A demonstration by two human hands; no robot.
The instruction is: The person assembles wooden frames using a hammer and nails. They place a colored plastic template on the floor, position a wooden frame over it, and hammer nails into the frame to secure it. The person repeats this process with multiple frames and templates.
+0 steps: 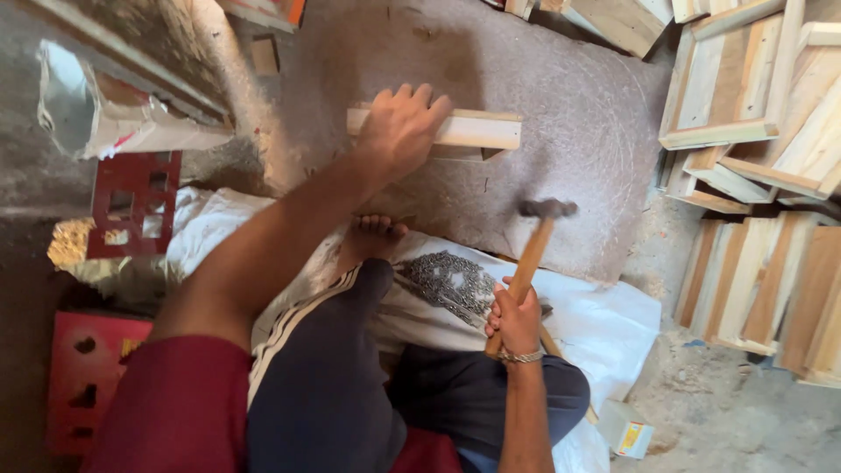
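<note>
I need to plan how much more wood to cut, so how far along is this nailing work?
Done: finished slatted wooden frames are piled at right. In hand: the left hand presses a wooden strip onto the work board, while the right hand holds a raised hammer. A pile of nails lies on the white sack. Left: this piece is not yet a frame; how many remain cannot be told.

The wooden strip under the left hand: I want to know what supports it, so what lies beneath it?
The wooden strip rests on another wood piece on the grey slab. The left hand covers its left end.
</note>
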